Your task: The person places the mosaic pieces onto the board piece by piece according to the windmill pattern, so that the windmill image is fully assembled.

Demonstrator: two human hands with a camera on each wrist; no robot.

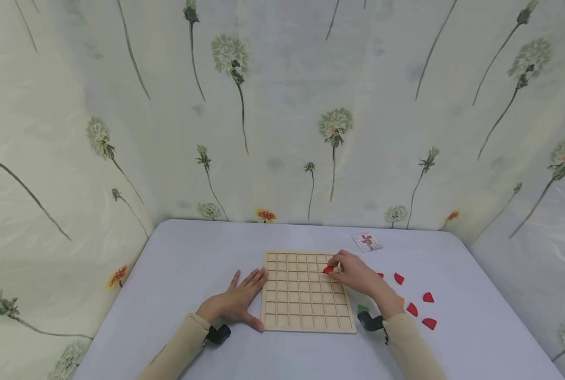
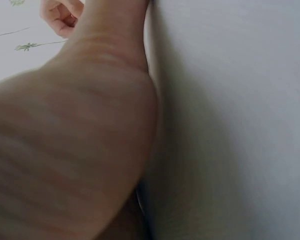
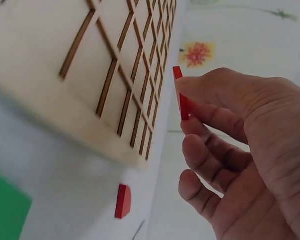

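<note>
A square wooden grid board (image 1: 306, 295) lies on the table, its cells bare where they show. My left hand (image 1: 237, 300) rests with spread fingers at the board's left edge; in the left wrist view its palm side (image 2: 85, 120) fills much of the picture. Between thumb and fingertips my right hand (image 1: 356, 272) pinches a red quarter-circle piece (image 1: 328, 269) over the board's upper right part. In the right wrist view that red piece (image 3: 181, 95) stands on edge, apart from the board, and the other fingers are loosely bent.
Several red pieces (image 1: 428, 297) lie scattered right of the board. A green piece (image 1: 362, 309) sits near its lower right edge, and an orange piece (image 1: 401, 300) is partly behind the right forearm. A pattern card (image 1: 366, 241) with a red figure lies at the back.
</note>
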